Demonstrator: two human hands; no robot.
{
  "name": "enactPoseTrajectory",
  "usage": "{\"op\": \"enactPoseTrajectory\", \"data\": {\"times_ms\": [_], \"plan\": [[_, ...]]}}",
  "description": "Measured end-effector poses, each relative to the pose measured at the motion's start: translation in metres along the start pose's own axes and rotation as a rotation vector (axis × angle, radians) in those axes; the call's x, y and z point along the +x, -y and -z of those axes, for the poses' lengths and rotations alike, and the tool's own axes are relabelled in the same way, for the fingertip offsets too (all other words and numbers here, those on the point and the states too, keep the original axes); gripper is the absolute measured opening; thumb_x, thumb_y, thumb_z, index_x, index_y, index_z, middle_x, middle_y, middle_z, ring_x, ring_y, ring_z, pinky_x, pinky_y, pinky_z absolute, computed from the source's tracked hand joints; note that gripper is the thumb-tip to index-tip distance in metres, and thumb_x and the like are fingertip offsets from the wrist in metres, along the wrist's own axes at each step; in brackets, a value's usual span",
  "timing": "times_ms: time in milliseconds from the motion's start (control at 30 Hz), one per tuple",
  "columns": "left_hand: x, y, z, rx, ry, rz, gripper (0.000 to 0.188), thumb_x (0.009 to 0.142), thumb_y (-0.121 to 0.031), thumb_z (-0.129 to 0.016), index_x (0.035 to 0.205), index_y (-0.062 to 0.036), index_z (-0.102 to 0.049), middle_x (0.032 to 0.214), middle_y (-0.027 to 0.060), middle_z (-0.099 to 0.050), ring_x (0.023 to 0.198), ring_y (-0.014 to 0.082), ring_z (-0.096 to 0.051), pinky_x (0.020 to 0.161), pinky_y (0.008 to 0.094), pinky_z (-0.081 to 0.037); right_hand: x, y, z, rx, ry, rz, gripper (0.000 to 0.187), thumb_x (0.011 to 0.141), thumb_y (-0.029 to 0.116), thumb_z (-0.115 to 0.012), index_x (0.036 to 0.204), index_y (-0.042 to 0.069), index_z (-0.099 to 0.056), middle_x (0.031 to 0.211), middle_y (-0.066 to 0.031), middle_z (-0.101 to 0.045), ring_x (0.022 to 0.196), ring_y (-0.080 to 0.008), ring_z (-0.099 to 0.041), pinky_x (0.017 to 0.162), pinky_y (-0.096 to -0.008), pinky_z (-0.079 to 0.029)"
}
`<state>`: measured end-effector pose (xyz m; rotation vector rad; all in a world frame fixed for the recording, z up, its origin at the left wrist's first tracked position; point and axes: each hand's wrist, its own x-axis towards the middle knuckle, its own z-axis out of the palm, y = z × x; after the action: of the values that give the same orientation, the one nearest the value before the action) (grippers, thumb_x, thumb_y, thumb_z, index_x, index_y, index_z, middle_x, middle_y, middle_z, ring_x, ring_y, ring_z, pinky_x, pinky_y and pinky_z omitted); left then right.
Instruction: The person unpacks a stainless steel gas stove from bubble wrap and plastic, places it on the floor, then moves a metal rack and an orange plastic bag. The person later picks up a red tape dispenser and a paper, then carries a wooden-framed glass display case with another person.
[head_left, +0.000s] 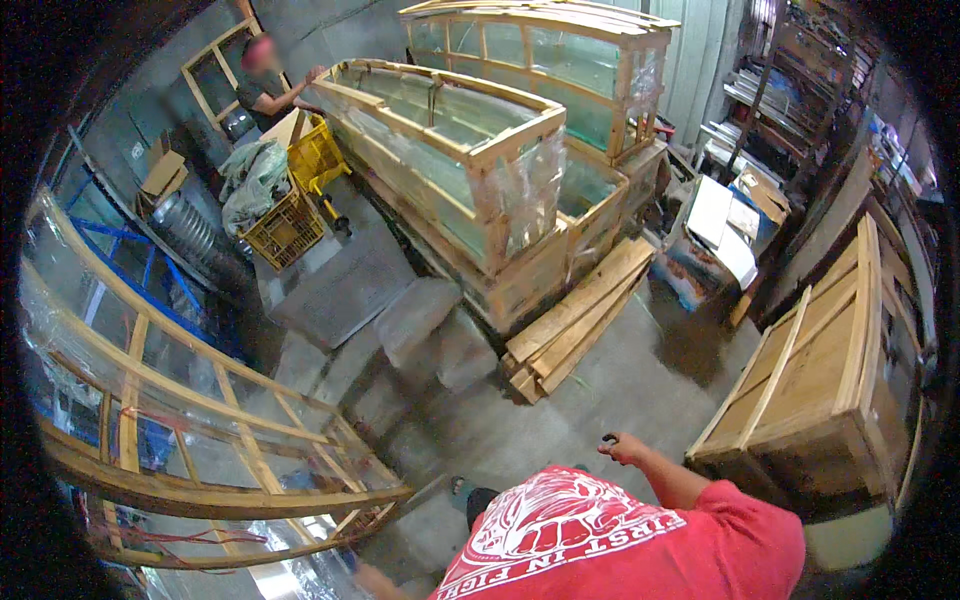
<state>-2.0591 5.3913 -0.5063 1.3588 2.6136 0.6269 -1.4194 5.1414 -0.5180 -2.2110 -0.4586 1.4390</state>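
Observation:
My right hand (pixel 625 449) hangs in front of my red shirt, over the concrete floor, with its fingers curled. A small dark spot shows at the fingertips; I cannot make out whether it is a held thing. Low in the picture, my left hand (pixel 372 578) is blurred and partly cut off, beside the near end of a wooden-slatted frame wrapped in clear film (pixel 250 470). Its fingers cannot be read. Ahead of my right hand lies a stack of wooden boards (pixel 580 318), against the base of a long wood-framed crate with glass-like panels (pixel 440 150).
A second framed crate (pixel 560 60) stands behind the first. At the far left a co-worker (pixel 265 85) rests a hand on the crate's end, near yellow plastic baskets (pixel 318 155). A wooden crate with brown panels (pixel 800 370) leans at right. Flattened grey sheets (pixel 345 290) lie on the floor.

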Motion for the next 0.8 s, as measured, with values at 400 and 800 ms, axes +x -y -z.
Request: {"op": "enactPoseTrajectory", "data": {"times_ms": [400, 800], "plan": [[-0.171, -0.371, -0.125, -0.103, 0.908, -0.429, 0.056, 0.083, -0.021, -0.071, 0.130, 0.0040, -0.054, 0.118, 0.0189, -0.063, 0.110, 0.0307, -0.058, 0.097, 0.0417, -0.045, -0.293, 0.282, 0.318, 0.022, 0.665, 1.883, 0.027, 0.095, 0.018, -0.050, 0.070, 0.009, -0.048, 0.075, -0.0123, -0.053, 0.067, -0.0263, -0.054, 0.063, -0.0395, -0.046], [-0.288, -0.855, -0.046, -1.001, 0.394, -1.134, 0.043, 0.096, -0.010, -0.060, 0.135, 0.0021, -0.048, 0.129, 0.0156, -0.057, 0.117, 0.0250, -0.055, 0.105, 0.0373, -0.042, -0.180, 0.377, 0.531, -0.111, 0.574, 1.780, 0.032, 0.097, 0.015, -0.043, 0.066, 0.012, -0.038, 0.079, -0.0147, -0.053, 0.064, -0.0271, -0.053, 0.056, -0.0380, -0.043]]}}
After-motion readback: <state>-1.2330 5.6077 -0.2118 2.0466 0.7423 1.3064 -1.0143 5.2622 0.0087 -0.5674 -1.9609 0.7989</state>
